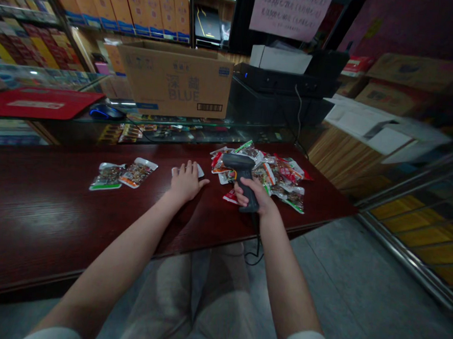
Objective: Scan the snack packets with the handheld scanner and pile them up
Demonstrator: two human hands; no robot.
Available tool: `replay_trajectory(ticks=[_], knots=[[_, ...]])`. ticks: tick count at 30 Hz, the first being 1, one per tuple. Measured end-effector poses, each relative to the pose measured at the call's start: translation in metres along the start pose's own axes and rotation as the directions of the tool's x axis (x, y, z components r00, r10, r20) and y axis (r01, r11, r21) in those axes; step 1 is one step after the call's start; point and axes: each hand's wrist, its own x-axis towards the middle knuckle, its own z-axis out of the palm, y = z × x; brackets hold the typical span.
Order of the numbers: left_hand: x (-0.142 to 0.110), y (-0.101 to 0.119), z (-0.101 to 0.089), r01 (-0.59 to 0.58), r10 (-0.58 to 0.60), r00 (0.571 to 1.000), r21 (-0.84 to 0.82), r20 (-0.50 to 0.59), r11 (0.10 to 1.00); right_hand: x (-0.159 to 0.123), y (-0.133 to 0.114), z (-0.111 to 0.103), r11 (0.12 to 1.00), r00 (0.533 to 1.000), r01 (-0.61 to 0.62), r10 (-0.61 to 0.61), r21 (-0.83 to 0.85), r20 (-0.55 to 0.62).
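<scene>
My right hand (256,194) is wrapped round the grip of a black barcode scanner (248,186), whose head points left above the table. Its cable hangs down past the table's front edge. My left hand (188,181) lies flat with fingers spread over a snack packet (200,171), of which only the pale ends show. Behind and right of the scanner is a heap of small snack packets (282,175) with red, green and orange edges. Further left, two more packets, one green-edged (109,176) and one orange-edged (138,173), lie side by side on the dark red table.
A large cardboard box (178,82) stands on the glass counter behind the table (48,199). Left of it are a computer mouse (106,112) and a red mat (38,103). Black equipment (281,83) sits right of the box. A metal rack (408,262) borders the right side.
</scene>
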Motion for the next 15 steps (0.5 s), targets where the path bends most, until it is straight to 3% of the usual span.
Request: replay_trajectory(ticks=[4,8,11,15], knots=[[0.003,-0.019,-0.008,0.301,-0.307,0.951,0.110,0.043,0.947,0.000,0.001,-0.002,1.000,1.000,0.001,-0.002,0.018,0.021],[0.005,-0.056,-0.016,0.473,-0.470,0.881,0.172,-0.061,0.864,-0.001,-0.001,-0.005,0.996,0.998,0.034,-0.038,0.077,0.046],[0.006,-0.064,-0.016,0.426,-0.401,0.894,0.102,-0.198,0.899,-0.003,-0.007,-0.008,0.988,0.996,0.060,-0.068,0.142,0.051],[0.017,-0.034,-0.012,0.112,-0.099,0.951,0.027,-0.292,0.993,-0.005,-0.014,-0.011,0.973,0.990,0.139,-0.134,0.187,-0.038]])
